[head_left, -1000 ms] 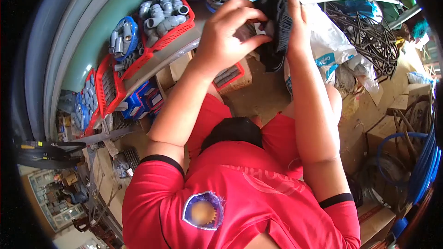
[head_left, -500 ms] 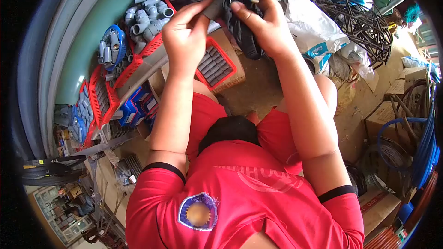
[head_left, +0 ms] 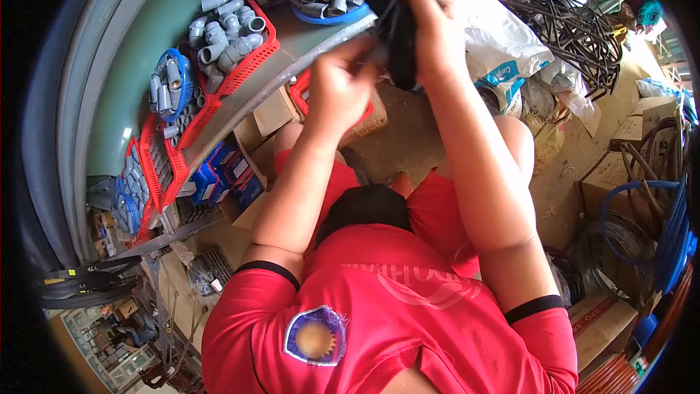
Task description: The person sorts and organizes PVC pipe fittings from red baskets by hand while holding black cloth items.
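Note:
My right hand point(head_left: 440, 40) grips a black, crinkled, flexible bundle point(head_left: 397, 29), with the thumb raised along its upper edge. Its exact kind is not clear. Just left of the bundle is my left hand point(head_left: 339, 87), its fingers curled toward the lower part of the bundle. Motion smears those fingertips, so whether they pinch the black material cannot be made out. Both hands are held out in front of my knees, above the floor and close to the shelf edge.
On the shelf at left, red baskets point(head_left: 251, 66) and blue baskets point(head_left: 335, 18) hold grey pipe fittings. Below stand a red tray point(head_left: 300, 91) and cardboard boxes point(head_left: 275, 111). A white sack point(head_left: 503, 36) and bent dark rods point(head_left: 576, 36) lie at right, beyond blue hose coils point(head_left: 674, 241).
My left hand has moved down and right, away from the grey-black flap it was pinching. The black bundle has turned more upright in my right hand, which has shifted slightly right.

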A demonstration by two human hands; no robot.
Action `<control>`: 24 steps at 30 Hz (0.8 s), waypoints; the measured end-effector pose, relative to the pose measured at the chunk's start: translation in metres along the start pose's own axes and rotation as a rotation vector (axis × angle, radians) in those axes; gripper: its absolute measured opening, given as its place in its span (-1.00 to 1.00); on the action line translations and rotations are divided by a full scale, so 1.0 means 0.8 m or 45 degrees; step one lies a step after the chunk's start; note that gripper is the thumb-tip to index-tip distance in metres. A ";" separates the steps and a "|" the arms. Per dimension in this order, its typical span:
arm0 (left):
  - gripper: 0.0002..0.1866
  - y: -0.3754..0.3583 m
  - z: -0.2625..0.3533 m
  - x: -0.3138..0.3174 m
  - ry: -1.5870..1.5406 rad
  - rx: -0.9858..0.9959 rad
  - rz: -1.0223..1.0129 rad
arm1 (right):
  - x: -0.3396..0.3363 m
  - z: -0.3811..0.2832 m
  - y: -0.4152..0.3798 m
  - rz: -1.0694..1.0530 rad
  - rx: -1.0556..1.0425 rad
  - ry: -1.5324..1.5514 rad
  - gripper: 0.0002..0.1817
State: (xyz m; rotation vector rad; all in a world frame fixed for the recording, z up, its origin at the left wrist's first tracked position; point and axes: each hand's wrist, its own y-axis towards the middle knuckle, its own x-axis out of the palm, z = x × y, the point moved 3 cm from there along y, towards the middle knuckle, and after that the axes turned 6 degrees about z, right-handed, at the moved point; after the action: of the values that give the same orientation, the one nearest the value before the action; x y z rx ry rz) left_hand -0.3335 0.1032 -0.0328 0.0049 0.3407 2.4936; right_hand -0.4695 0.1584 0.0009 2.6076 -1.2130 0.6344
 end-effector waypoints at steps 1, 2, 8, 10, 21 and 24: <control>-0.72 -0.005 -0.005 0.008 -0.116 -0.016 -0.053 | -0.005 0.001 0.004 0.071 0.003 0.038 -0.53; -0.67 -0.008 -0.009 0.012 -0.233 -0.028 -0.105 | -0.011 0.001 0.009 0.140 0.001 0.076 -0.54; -0.59 0.005 -0.040 0.003 -0.144 -0.139 -0.120 | -0.015 0.016 0.015 0.089 0.008 0.022 -0.44; -0.60 0.009 -0.053 0.005 -0.366 -0.306 -0.147 | -0.023 0.025 0.025 0.120 0.201 0.419 -0.40; -0.70 0.027 -0.471 -0.211 0.658 -0.676 -0.198 | -0.128 -0.017 0.040 0.085 0.204 1.037 -0.49; -0.77 0.045 -0.534 -0.260 1.265 -0.491 -0.064 | -0.131 -0.028 0.022 0.180 0.227 1.011 -0.48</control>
State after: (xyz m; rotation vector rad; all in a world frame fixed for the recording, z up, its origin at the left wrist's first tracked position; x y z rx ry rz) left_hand -0.2213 -0.1487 -0.4212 -1.3905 0.2291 2.2851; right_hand -0.5496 0.2259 -0.0272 2.0167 -1.0866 1.6562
